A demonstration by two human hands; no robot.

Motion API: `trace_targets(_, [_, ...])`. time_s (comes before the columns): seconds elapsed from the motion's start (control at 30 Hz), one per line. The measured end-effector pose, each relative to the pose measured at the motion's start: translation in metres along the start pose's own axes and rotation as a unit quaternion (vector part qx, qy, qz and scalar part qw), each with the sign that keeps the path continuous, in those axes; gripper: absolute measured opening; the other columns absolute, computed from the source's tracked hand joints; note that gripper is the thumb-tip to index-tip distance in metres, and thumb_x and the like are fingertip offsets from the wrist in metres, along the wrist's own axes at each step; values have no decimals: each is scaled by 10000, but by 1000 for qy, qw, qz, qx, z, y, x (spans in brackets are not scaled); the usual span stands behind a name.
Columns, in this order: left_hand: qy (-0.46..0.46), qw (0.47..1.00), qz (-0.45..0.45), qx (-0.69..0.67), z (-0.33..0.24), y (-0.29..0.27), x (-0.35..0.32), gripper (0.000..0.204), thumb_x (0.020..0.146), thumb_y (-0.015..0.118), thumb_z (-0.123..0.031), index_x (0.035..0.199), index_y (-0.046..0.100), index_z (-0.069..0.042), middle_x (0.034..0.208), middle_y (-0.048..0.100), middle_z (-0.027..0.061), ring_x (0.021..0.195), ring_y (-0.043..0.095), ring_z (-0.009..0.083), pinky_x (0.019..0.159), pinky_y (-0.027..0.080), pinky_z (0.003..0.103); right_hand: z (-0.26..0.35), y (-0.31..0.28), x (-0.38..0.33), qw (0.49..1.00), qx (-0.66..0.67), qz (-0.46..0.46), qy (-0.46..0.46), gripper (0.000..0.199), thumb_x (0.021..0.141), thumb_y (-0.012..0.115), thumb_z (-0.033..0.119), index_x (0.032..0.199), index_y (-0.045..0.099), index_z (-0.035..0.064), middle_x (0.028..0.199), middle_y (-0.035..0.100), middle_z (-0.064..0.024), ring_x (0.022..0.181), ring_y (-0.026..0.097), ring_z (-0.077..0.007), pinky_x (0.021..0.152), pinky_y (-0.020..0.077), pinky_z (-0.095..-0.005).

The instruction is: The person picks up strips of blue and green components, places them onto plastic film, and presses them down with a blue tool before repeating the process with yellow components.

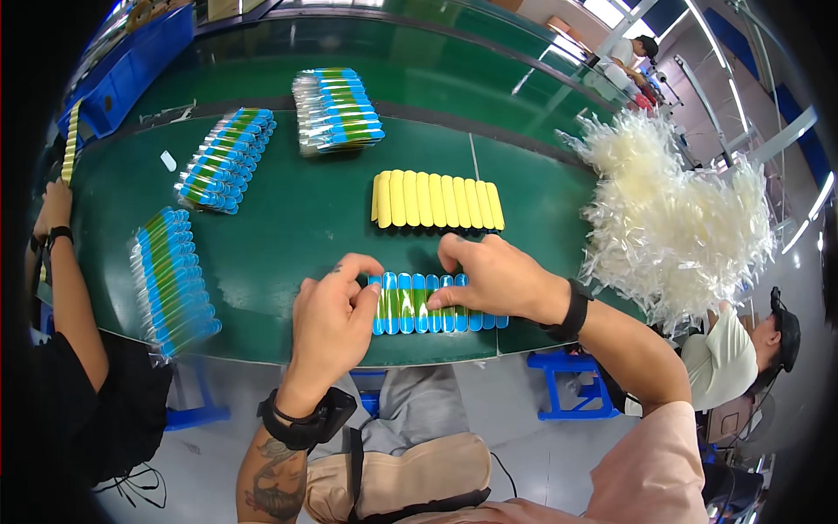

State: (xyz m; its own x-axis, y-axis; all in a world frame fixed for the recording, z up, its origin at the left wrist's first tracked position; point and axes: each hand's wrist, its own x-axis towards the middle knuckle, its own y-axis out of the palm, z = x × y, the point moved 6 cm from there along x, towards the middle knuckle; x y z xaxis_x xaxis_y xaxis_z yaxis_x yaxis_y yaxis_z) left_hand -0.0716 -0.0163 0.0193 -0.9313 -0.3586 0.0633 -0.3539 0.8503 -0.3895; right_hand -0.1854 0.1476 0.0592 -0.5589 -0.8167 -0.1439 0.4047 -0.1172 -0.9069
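A row of blue-and-green flat packets (408, 304) lies side by side near the front edge of the green table (288, 227). My left hand (333, 321) presses against the row's left end with fingers curled. My right hand (491, 276) lies on top of the row's right half, fingers flat on the packets. Just behind the hands sits a row of plain yellow packets (436, 200).
Three fanned stacks of wrapped blue-green packets lie at the left front (172, 280), left middle (225, 159) and back middle (337, 109). A heap of clear plastic sleeves (672, 218) fills the right. One person's arm (65, 279) rests at left; another person (742, 349) sits at right.
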Motion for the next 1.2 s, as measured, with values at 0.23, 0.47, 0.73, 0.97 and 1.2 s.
trace_targets(0.23, [182, 973, 78, 116, -10, -4, -22, 414, 730, 803, -235, 1115, 712, -114, 1200, 662, 99, 1105, 574, 312, 923, 433, 442, 16, -2, -37, 985, -135, 46, -100, 575, 720, 847, 436, 1121, 622, 91, 1035, 646, -151, 835, 662, -338, 747, 536, -422])
trace_targets(0.47, [331, 911, -24, 244, -7, 3, -39, 278, 737, 753, -48, 1013, 734, -76, 1193, 670, 78, 1090, 600, 324, 924, 478, 456, 5, 5, -68, 952, -166, -111, -233, 306, 730, 766, 145, 1009, 672, 61, 921, 646, -94, 831, 669, -292, 776, 536, -406])
trace_targets(0.73, [415, 865, 45, 278, -53, -24, -128, 236, 754, 755, -122, 984, 733, -169, 1052, 674, -27, 950, 621, 164, 851, 465, 364, 54, -6, -142, 937, -85, -111, -319, 149, 714, 688, 75, 852, 669, 23, 796, 606, -37, 692, 619, -211, 600, 512, -309])
trace_targets(0.97, [255, 953, 92, 133, -62, -38, -57, 355, 779, 739, -64, 1120, 661, -126, 850, 630, 24, 822, 608, 211, 734, 461, 371, 18, -28, -98, 978, 15, -91, -189, 261, 775, 712, 42, 1034, 680, 47, 857, 679, -69, 696, 658, -238, 587, 524, -309])
trace_targets(1.2, [130, 974, 129, 132, -75, -25, 91, 230, 896, 643, -72, 1117, 632, -7, 706, 477, 11, 673, 467, 97, 615, 395, 291, -62, -66, 1, 931, 332, -127, 89, 287, 891, 701, 112, 1138, 636, -20, 691, 637, -19, 601, 558, -55, 530, 437, -259])
